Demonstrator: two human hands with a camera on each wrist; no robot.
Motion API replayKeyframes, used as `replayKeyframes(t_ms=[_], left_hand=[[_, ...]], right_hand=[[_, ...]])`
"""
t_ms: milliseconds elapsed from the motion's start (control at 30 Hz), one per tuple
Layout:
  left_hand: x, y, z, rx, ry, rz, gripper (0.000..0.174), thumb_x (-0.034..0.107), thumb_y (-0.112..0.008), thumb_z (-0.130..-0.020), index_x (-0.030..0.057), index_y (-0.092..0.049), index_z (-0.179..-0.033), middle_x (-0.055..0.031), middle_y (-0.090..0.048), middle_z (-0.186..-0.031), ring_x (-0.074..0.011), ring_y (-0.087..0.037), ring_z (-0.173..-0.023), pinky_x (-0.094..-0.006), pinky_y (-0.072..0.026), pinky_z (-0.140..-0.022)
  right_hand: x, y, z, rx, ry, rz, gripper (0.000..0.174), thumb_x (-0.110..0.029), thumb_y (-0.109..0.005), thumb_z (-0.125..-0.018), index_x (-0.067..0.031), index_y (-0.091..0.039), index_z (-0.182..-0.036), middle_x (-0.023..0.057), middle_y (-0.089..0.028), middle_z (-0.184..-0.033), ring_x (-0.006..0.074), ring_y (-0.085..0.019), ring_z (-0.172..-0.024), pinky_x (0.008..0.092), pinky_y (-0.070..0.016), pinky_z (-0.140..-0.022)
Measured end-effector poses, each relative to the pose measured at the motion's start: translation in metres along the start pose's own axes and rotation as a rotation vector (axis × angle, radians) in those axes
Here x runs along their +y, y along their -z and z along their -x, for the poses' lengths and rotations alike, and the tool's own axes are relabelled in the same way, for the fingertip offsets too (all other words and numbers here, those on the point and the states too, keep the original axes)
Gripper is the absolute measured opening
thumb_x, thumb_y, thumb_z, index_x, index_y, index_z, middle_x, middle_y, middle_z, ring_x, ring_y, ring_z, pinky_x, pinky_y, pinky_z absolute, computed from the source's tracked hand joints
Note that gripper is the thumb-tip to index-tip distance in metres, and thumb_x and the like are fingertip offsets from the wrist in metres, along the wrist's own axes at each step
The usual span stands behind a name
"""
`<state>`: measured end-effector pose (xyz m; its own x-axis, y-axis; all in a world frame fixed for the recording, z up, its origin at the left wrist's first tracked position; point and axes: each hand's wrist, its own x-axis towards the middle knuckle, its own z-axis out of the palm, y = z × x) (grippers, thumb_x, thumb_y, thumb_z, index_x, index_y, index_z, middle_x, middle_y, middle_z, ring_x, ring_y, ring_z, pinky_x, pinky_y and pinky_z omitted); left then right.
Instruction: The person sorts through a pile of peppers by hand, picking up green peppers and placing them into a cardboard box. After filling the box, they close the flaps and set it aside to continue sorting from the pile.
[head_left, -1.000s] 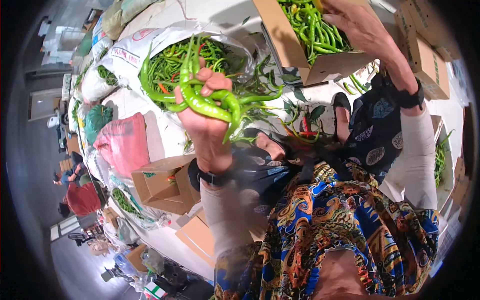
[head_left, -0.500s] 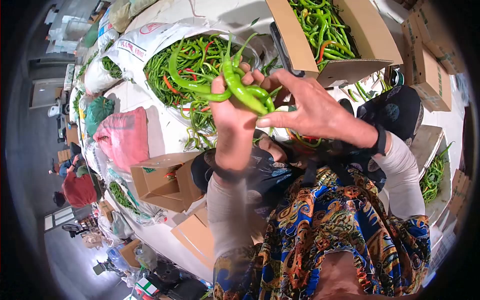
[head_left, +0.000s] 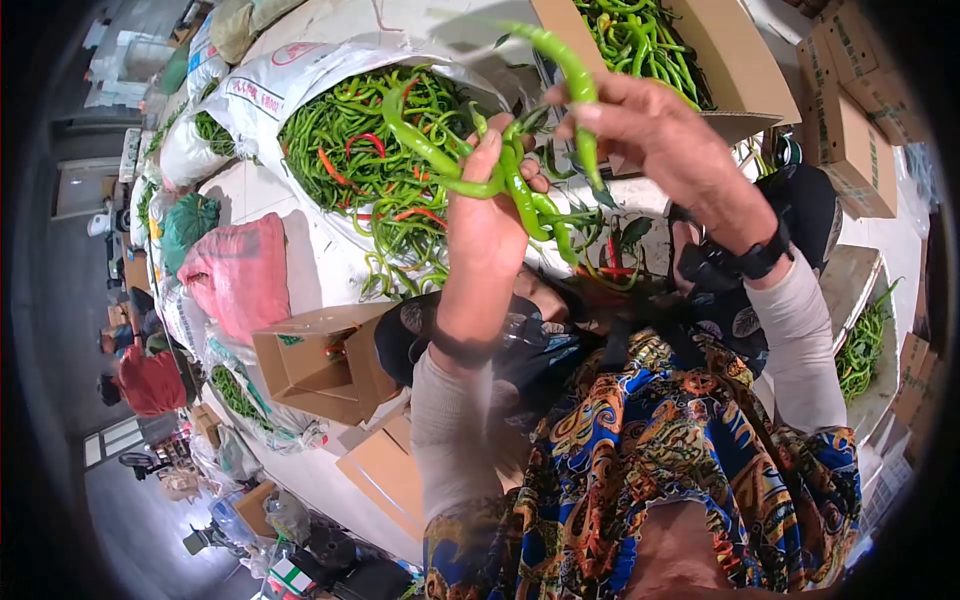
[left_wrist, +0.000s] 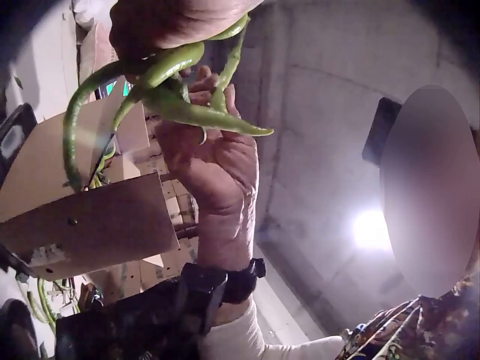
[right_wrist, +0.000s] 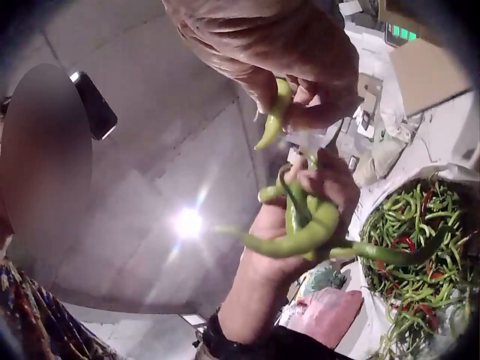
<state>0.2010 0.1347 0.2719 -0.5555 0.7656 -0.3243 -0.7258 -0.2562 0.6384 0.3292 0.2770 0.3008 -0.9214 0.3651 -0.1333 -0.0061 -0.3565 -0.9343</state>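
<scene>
In the head view the left hand (head_left: 487, 220) grips several green peppers (head_left: 519, 190), their curved ends sticking out around the palm. Just beside it, the right hand (head_left: 665, 140) pinches one long green pepper (head_left: 570, 65) between thumb and fingers. The right wrist view shows that pepper (right_wrist: 276, 116) under the right hand (right_wrist: 277, 45) and the bunch (right_wrist: 311, 229) in the left hand (right_wrist: 330, 187) below. In the left wrist view the right hand (left_wrist: 214, 161) is partly behind the peppers (left_wrist: 176, 71). An open white sack (head_left: 260, 90) holds green and some red peppers (head_left: 340, 120).
A cardboard box (head_left: 755, 60) with green peppers stands at the upper right, near the right hand. An open carton (head_left: 320, 370) and a pink sack (head_left: 242, 275) lie to the left. Stacked cartons (head_left: 855, 150) and a pepper-filled crate (head_left: 845, 300) are at the right; two feet are below the hands.
The right hand came from the box to the left hand's bunch, then moved away up and right with one pepper. The left hand moved rightward from its first position, still gripping peppers.
</scene>
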Motion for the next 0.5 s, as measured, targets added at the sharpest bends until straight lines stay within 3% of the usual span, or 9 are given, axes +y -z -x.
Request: replayKeyframes(t_ms=[167, 200, 267, 300, 367, 400, 467, 500], left_hand=[[0.003, 0.003, -0.003, -0.126, 0.039, 0.159, 0.03, 0.023, -0.052, -0.095, 0.0024, -0.054, -0.116, -0.0106, -0.056, -0.09, -0.0129, -0.048, -0.068, -0.0258, -0.042, -0.059], [0.004, 0.003, -0.003, -0.154, 0.031, 0.173, 0.03, 0.023, -0.051, -0.095, 0.0025, -0.054, -0.116, -0.011, -0.056, -0.09, -0.0133, -0.047, -0.068, -0.026, -0.042, -0.059], [0.005, 0.003, -0.003, -0.19, 0.047, 0.167, 0.029, 0.025, -0.056, -0.092, 0.0053, -0.055, -0.114, -0.0082, -0.056, -0.09, -0.0129, -0.049, -0.07, -0.0262, -0.0431, -0.06], [0.005, 0.001, -0.003, -0.204, 0.06, 0.256, 0.03, 0.023, -0.053, -0.094, 0.0034, -0.054, -0.116, -0.0105, -0.055, -0.093, -0.0134, -0.048, -0.071, -0.026, -0.0423, -0.061], [0.006, 0.002, -0.006, -0.223, 0.067, 0.357, 0.032, 0.024, -0.05, -0.096, 0.0016, -0.051, -0.119, -0.0132, -0.053, -0.098, -0.0144, -0.046, -0.076, -0.0264, -0.0425, -0.062], [0.004, 0.0, -0.007, -0.223, 0.07, 0.358, 0.032, 0.024, -0.05, -0.096, 0.0016, -0.051, -0.119, -0.0132, -0.053, -0.098, -0.0144, -0.046, -0.076, -0.0264, -0.0425, -0.062], [0.005, -0.004, -0.007, -0.155, 0.022, 0.339, 0.032, 0.025, -0.05, -0.096, 0.0028, -0.051, -0.119, -0.0126, -0.053, -0.098, -0.0153, -0.047, -0.078, -0.0271, -0.0437, -0.064], [0.005, -0.002, -0.008, -0.137, 0.046, 0.347, 0.032, 0.027, -0.05, -0.096, 0.0048, -0.052, -0.12, -0.0111, -0.054, -0.1, -0.0163, -0.048, -0.079, -0.028, -0.0447, -0.066]], right_hand=[[-0.023, 0.058, 0.008, 0.258, 0.178, 0.406, 0.037, -0.032, -0.053, -0.095, -0.0069, -0.058, -0.121, -0.0014, -0.062, -0.094, 0.0067, -0.056, -0.081, 0.0208, -0.0417, -0.074], [-0.028, 0.075, 0.008, 0.326, 0.162, 0.484, 0.039, -0.027, -0.063, -0.086, -0.0024, -0.059, -0.116, 0.0057, -0.065, -0.098, 0.0134, -0.058, -0.089, 0.026, -0.0441, -0.076], [-0.055, 0.064, 0.017, 0.196, 0.278, 0.567, 0.043, -0.016, -0.054, -0.091, 0.0036, -0.043, -0.126, 0.017, -0.059, -0.102, 0.0291, -0.059, -0.094, 0.0353, -0.0458, -0.079], [-0.051, 0.069, 0.02, 0.206, 0.274, 0.567, 0.043, -0.016, -0.054, -0.091, 0.0036, -0.043, -0.126, 0.017, -0.059, -0.102, 0.0291, -0.059, -0.094, 0.0353, -0.0458, -0.079], [-0.039, 0.084, 0.025, 0.515, 0.348, 1.389, 0.053, -0.017, -0.056, -0.091, 0.0031, -0.035, -0.135, 0.0166, -0.053, -0.123, 0.0226, -0.055, -0.107, 0.0322, -0.0447, -0.089], [-0.033, 0.079, 0.026, 0.517, 0.345, 1.39, 0.053, -0.017, -0.056, -0.091, 0.0031, -0.035, -0.135, 0.0166, -0.053, -0.123, 0.0226, -0.055, -0.107, 0.0322, -0.0447, -0.089], [-0.017, 0.051, 0.031, 0.331, 0.34, 1.091, 0.039, -0.02, -0.069, -0.08, -0.0005, -0.06, -0.112, 0.0099, -0.065, -0.098, 0.0168, -0.06, -0.086, 0.0315, -0.0473, -0.076], [-0.012, 0.033, 0.035, 0.221, 0.288, 1.004, 0.04, -0.018, -0.071, -0.077, 0.0002, -0.06, -0.111, 0.0121, -0.065, -0.098, 0.0202, -0.061, -0.084, 0.0342, -0.0484, -0.076]])
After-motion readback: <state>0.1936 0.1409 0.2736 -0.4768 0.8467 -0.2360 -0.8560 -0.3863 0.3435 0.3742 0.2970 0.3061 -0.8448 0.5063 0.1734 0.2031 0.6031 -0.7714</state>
